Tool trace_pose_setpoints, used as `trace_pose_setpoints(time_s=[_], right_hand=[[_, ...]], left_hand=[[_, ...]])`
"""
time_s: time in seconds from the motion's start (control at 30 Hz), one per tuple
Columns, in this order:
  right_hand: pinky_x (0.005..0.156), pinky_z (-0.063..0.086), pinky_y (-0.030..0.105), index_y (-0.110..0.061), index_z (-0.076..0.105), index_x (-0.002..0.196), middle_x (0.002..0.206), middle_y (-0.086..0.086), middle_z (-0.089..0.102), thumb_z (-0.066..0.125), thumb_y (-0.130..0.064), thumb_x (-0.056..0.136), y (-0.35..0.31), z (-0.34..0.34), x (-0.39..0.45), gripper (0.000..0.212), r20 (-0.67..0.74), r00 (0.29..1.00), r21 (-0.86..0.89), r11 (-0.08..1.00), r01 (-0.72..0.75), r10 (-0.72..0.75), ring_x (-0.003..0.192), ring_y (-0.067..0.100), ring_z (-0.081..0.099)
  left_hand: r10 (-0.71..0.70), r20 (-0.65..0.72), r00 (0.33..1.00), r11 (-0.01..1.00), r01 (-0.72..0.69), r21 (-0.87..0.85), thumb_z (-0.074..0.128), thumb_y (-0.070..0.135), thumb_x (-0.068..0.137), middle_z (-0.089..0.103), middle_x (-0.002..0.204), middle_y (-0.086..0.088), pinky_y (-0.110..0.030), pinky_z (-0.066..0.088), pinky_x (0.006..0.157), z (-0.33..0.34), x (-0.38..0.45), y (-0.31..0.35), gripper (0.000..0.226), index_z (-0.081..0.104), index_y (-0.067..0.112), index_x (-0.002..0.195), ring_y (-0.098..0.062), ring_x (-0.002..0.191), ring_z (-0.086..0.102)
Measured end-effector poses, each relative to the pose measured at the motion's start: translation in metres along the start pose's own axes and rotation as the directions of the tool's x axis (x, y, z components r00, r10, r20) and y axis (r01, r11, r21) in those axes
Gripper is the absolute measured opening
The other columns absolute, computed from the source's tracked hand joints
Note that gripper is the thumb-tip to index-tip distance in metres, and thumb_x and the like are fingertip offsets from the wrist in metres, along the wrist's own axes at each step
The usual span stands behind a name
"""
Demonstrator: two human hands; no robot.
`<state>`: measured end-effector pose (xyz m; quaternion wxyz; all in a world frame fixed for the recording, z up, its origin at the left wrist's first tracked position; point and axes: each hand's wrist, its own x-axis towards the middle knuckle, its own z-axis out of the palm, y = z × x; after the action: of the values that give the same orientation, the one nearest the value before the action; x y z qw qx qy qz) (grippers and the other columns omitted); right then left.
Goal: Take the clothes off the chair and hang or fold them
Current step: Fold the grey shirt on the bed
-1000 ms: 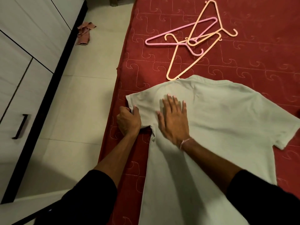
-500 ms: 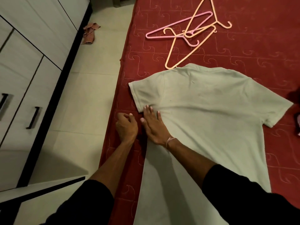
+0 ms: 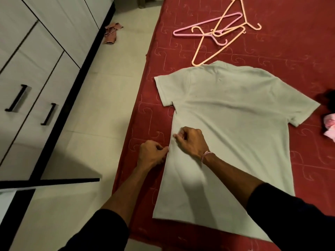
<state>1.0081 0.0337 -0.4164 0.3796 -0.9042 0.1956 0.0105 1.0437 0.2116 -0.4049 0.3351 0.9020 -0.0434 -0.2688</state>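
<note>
A pale grey-green t-shirt (image 3: 235, 124) of soft, finely knit cloth lies spread flat on the bed (image 3: 290, 42), collar away from the person, both short sleeves fanned out and the straight hem nearest the viewer. Its near left side edge runs close to the edge of the mattress. The left hand (image 3: 153, 154) sits just beside that side seam, fingers curled, with thumb and fingertips pinching the very edge of the fabric. The right hand (image 3: 192, 142) rests on the shirt just inside the same seam, knuckles up, fingers bent under and nipping a small fold of cloth; a thin beaded bracelet (image 3: 206, 154) circles its wrist. Both forearms reach forward out of dark sleeves. The bed is covered by a red quilted spread stitched with curling, hook-like motifs. Beyond the collar lie thin plastic hangers in a loose tangle: two peach hangers (image 3: 217, 48) crossed over a pink hanger (image 3: 204, 24), the nearest peach one touching the collar. At the right edge a crumpled pink cloth (image 3: 330, 127) lies beside something dark. Left of the bed is a smooth pale tiled floor (image 3: 90, 115) with a small rumpled dusty-pink rag (image 3: 111, 32) and a white wardrobe (image 3: 36, 60) with black bar handles.
</note>
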Motion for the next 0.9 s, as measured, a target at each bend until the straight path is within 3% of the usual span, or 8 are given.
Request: trace_pose_setpoints(time_s=[0.07, 0.17, 0.3, 0.37, 0.5, 0.67, 0.73, 0.9], right_hand=[[0.063, 0.054, 0.031, -0.023, 0.062, 0.07, 0.069, -0.008, 0.067, 0.07, -0.055, 0.084, -0.009, 0.014, -0.002, 0.036, 0.032, 0.994, -0.038, 0.994, -0.099, 0.101, 0.068, 0.013, 0.064], [0.07, 0.055, 0.034, -0.018, 0.066, 0.08, 0.083, 0.003, 0.071, 0.068, -0.062, 0.081, -0.023, 0.028, 0.0, 0.044, 0.055, 0.972, -0.154, 0.964, -0.218, 0.229, 0.08, 0.026, 0.067], [0.081, 0.053, 0.039, -0.008, 0.066, 0.104, 0.109, 0.014, 0.067, 0.059, -0.048, 0.09, -0.037, 0.029, 0.002, 0.043, 0.049, 0.953, -0.235, 0.931, -0.279, 0.298, 0.099, 0.038, 0.064], [0.077, 0.053, 0.036, -0.006, 0.067, 0.1, 0.104, 0.016, 0.068, 0.056, -0.039, 0.087, -0.04, 0.024, 0.005, 0.037, 0.074, 0.945, -0.164, 0.938, -0.305, 0.32, 0.094, 0.037, 0.065], [0.072, 0.061, 0.036, -0.016, 0.065, 0.074, 0.073, 0.008, 0.074, 0.059, -0.03, 0.083, -0.034, 0.015, 0.004, 0.018, 0.118, 0.934, 0.149, 0.924, -0.352, 0.337, 0.065, 0.022, 0.07], [0.049, 0.05, 0.028, -0.013, 0.055, 0.077, 0.066, 0.009, 0.062, 0.066, -0.02, 0.095, -0.025, -0.017, -0.013, 0.022, 0.213, 0.909, 0.52, 0.746, -0.415, 0.357, 0.055, 0.021, 0.06], [0.045, 0.049, 0.026, -0.011, 0.055, 0.082, 0.067, 0.011, 0.059, 0.066, -0.018, 0.095, -0.017, -0.031, -0.02, 0.018, 0.252, 0.895, 0.581, 0.682, -0.444, 0.367, 0.051, 0.019, 0.06], [0.042, 0.047, 0.021, -0.011, 0.057, 0.08, 0.063, 0.012, 0.061, 0.067, -0.023, 0.096, 0.009, -0.061, -0.03, 0.022, 0.224, 0.89, 0.539, 0.71, -0.453, 0.397, 0.044, 0.017, 0.059]], left_hand=[[-0.036, 0.128, 0.991, 0.999, 0.039, -0.023, 0.08, 0.029, 0.083, 0.073, 0.066, -0.004, -0.03, 0.061, 0.056, -0.001, -0.019, -0.008, 0.021, 0.074, 0.009, 0.079, -0.013, 0.053, 0.07], [-0.052, 0.213, 0.976, 0.998, 0.06, -0.029, 0.085, 0.02, 0.077, 0.073, 0.067, -0.008, -0.03, 0.06, 0.054, -0.001, -0.045, -0.017, 0.02, 0.074, 0.005, 0.082, -0.019, 0.055, 0.071], [-0.055, 0.227, 0.972, 0.996, 0.07, -0.058, 0.084, 0.014, 0.079, 0.073, 0.071, -0.013, -0.034, 0.062, 0.057, -0.001, -0.061, -0.026, 0.018, 0.073, 0.002, 0.086, -0.023, 0.058, 0.072], [-0.026, 0.207, 0.978, 0.998, 0.037, -0.046, 0.081, 0.011, 0.08, 0.074, 0.072, -0.013, -0.035, 0.062, 0.058, -0.002, -0.064, -0.027, 0.015, 0.074, 0.002, 0.089, -0.024, 0.06, 0.073], [0.057, 0.142, 0.988, 0.998, -0.055, -0.014, 0.078, 0.014, 0.078, 0.073, 0.068, -0.006, -0.039, 0.062, 0.057, -0.001, -0.068, -0.029, 0.007, 0.076, 0.009, 0.083, -0.022, 0.057, 0.072], [0.108, 0.211, 0.972, 0.983, -0.136, 0.12, 0.079, 0.022, 0.073, 0.07, 0.07, 0.0, -0.037, 0.061, 0.062, 0.0, -0.079, -0.021, 0.009, 0.072, 0.016, 0.073, -0.015, 0.06, 0.067], [0.12, 0.264, 0.957, 0.975, -0.163, 0.148, 0.078, 0.023, 0.069, 0.07, 0.068, -0.001, -0.038, 0.061, 0.061, 0.005, -0.085, -0.014, 0.011, 0.07, 0.015, 0.07, -0.017, 0.061, 0.067], [0.16, 0.336, 0.928, 0.937, -0.25, 0.243, 0.08, 0.024, 0.063, 0.065, 0.059, -0.001, -0.029, 0.052, 0.054, 0.023, -0.093, 0.025, 0.02, 0.067, 0.01, 0.065, -0.014, 0.053, 0.059]])
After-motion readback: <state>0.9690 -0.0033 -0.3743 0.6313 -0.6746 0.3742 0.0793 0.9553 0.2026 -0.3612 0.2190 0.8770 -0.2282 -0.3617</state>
